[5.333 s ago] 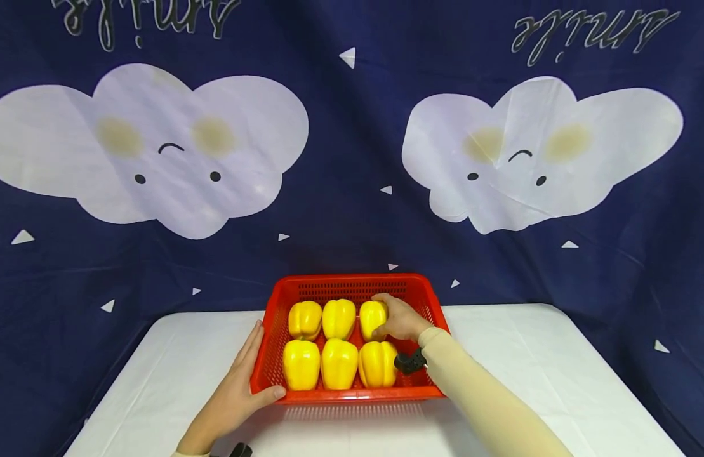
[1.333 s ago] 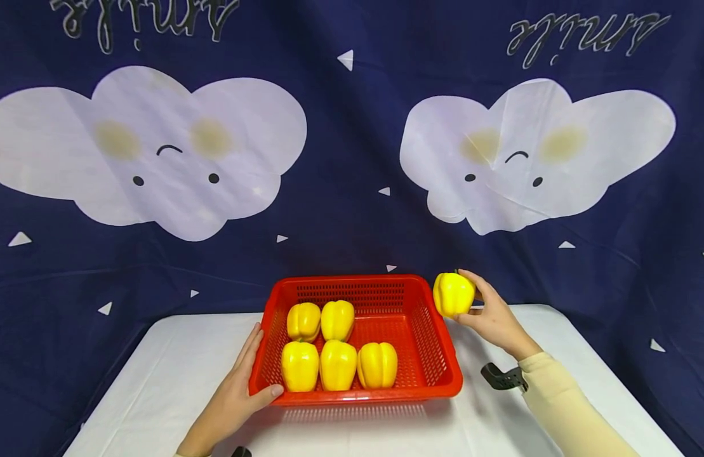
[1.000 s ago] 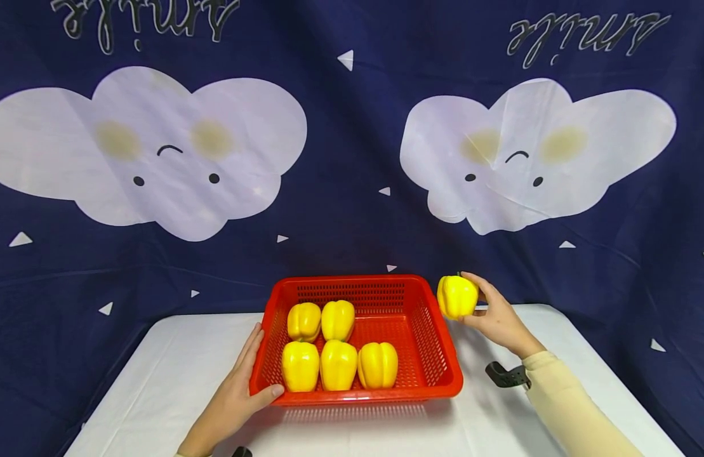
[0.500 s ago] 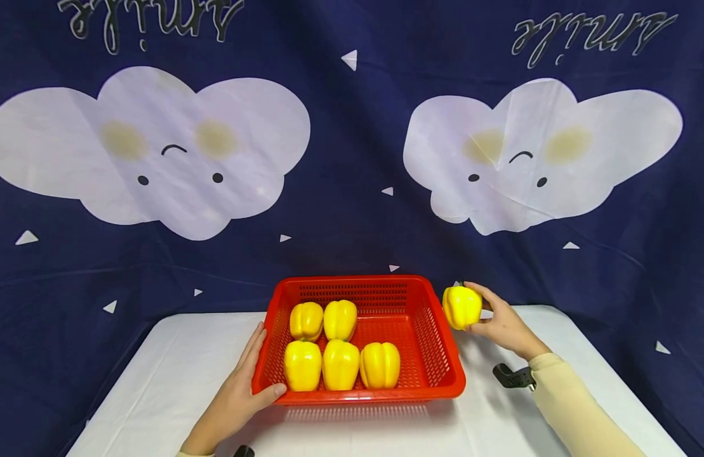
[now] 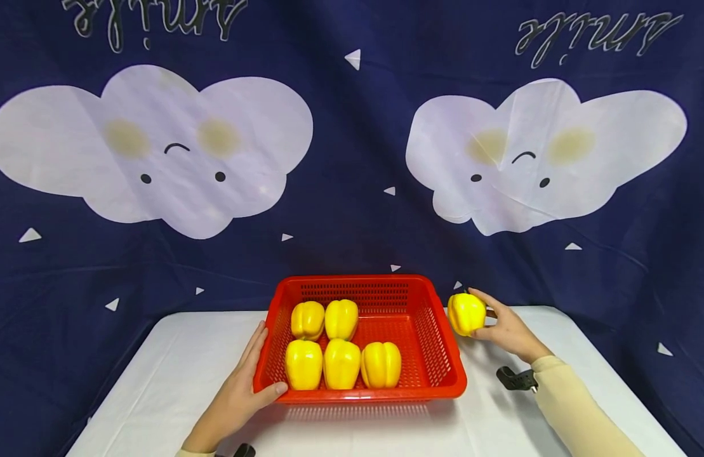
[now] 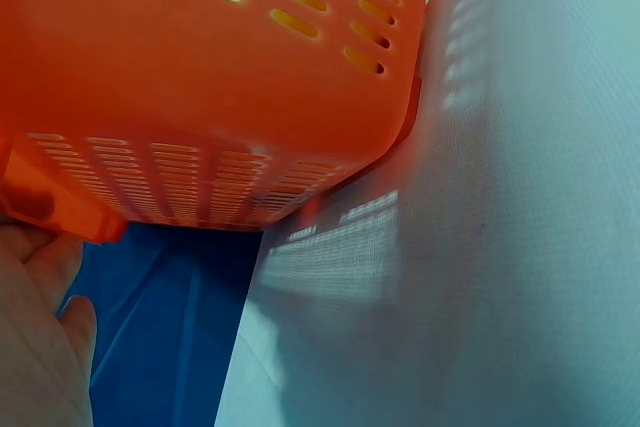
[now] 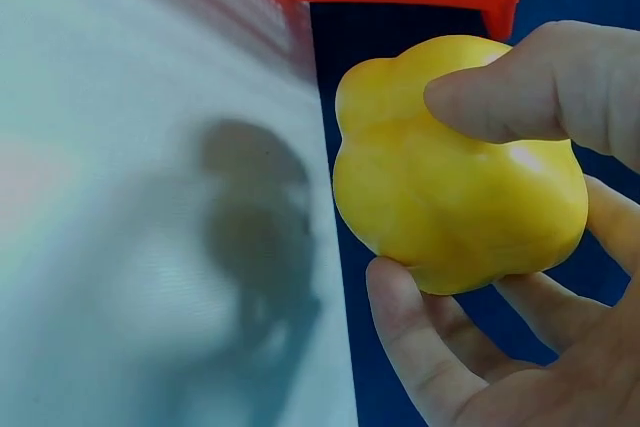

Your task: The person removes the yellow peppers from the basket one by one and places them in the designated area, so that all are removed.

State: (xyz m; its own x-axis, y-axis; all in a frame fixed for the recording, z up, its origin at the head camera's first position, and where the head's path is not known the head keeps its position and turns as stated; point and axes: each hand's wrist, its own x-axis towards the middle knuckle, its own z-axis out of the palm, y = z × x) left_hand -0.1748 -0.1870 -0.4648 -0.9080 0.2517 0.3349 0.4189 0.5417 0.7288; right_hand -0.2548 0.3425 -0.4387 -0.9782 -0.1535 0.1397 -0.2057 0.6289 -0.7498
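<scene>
A yellow bell pepper (image 5: 466,314) is in my right hand (image 5: 510,331), just right of the red plastic basket (image 5: 357,396). The right wrist view shows the thumb across the pepper (image 7: 460,177) and the other fingers round its far side; its shadow falls apart on the tablecloth. My left hand (image 5: 237,390) rests against the basket's left front corner, thumb on the front rim and fingers straight along the left side. Inside the basket sit several more yellow bell peppers (image 5: 342,365), two at the back and three in front.
Under the basket is a table with a white cloth (image 5: 152,393). A dark blue curtain (image 5: 352,158) with cloud prints hangs directly behind the table. The basket's right part (image 5: 423,355) shows bare perforated floor and wall.
My right hand has taken the back-row right pepper out of the basket, carried it past the right rim, and lowered it slightly over the last second. The left hand has stayed put.
</scene>
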